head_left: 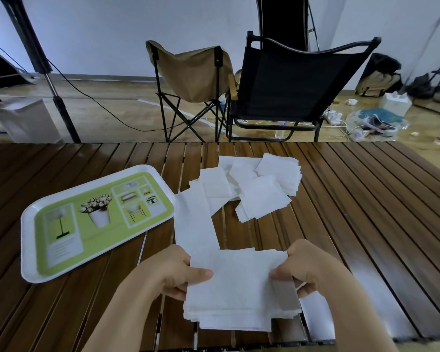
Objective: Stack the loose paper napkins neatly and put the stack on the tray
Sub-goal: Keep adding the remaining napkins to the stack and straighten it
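Slatted table [341,199], both hands [173,270] gripping napkin stack [239,288], tray [26,224] left

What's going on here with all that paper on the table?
A person is tidying paper napkins. The left hand and right hand grip a partly squared stack of napkins by its sides, above the wooden slat table. More loose napkins lie scattered further back. The green tray to the left holds no napkins yet.
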